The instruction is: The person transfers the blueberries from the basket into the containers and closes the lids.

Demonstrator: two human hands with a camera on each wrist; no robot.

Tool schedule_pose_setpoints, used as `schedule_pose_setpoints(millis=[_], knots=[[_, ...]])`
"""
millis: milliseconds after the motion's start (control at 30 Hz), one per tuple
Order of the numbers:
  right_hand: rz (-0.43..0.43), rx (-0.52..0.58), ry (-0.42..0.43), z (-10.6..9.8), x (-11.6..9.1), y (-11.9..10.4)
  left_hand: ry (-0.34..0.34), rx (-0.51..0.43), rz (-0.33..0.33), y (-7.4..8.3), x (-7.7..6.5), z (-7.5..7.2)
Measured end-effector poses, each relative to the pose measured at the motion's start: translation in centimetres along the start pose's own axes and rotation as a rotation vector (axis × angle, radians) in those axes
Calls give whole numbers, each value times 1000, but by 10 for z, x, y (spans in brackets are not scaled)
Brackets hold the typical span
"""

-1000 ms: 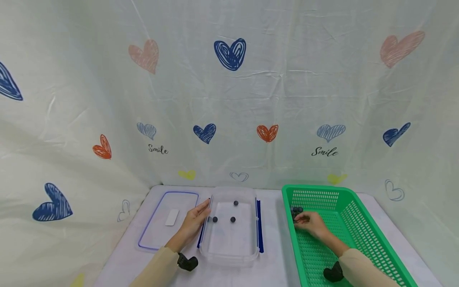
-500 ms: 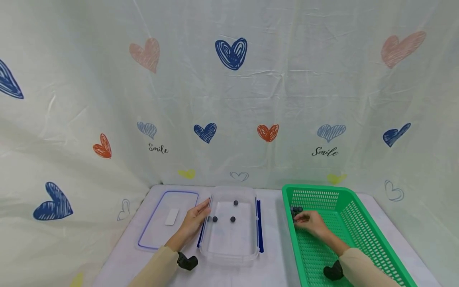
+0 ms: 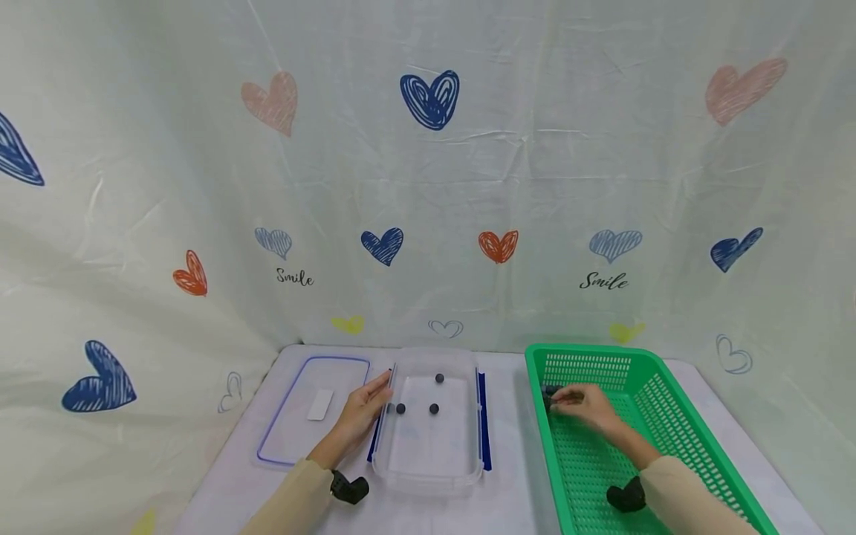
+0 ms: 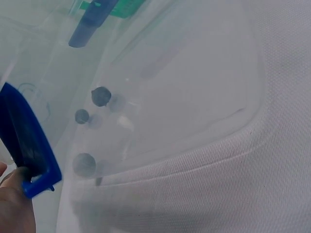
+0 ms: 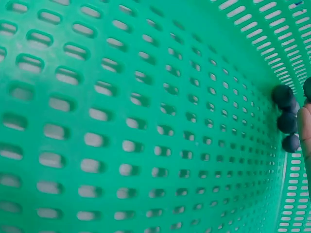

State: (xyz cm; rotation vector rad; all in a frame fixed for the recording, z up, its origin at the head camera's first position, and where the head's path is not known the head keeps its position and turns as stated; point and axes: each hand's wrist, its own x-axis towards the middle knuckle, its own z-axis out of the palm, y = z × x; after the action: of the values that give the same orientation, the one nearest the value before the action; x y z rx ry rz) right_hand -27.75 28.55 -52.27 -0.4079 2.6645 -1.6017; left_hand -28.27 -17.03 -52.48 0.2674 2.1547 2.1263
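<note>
Blueberries (image 3: 434,409), three of them, lie in a clear plastic container (image 3: 428,449); others cluster against the left wall of a green basket (image 3: 595,348). The left hand (image 3: 364,407), fingers extended, touches the container's blue latch (image 4: 34,150); the right hand (image 3: 587,407), partly cropped, seems to pinch one berry (image 5: 308,88).

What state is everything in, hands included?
Clear container, upright, uncovered
Lid, off, lying flat
Blue latches, unfastened
Three dark balls, inside container, apart
Green basket, upright, open-topped
Basket's dark balls, clustered at one side
Left hand, touching container's side
Right hand, inside basket, grip unclear
</note>
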Motion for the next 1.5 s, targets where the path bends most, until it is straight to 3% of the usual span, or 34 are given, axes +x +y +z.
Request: schedule_pose_setpoints(millis=[700, 967, 1167, 1500], knots=[[59, 15, 83, -27, 2, -14, 8, 5, -10, 2, 1, 2], [-3, 6, 98, -33, 3, -32, 10, 7, -10, 4, 0, 1], [16, -1, 128, -40, 1, -36, 14, 10, -17, 3, 0, 2], [-29, -10, 167, -50, -2, -49, 7, 2, -11, 1, -1, 1]])
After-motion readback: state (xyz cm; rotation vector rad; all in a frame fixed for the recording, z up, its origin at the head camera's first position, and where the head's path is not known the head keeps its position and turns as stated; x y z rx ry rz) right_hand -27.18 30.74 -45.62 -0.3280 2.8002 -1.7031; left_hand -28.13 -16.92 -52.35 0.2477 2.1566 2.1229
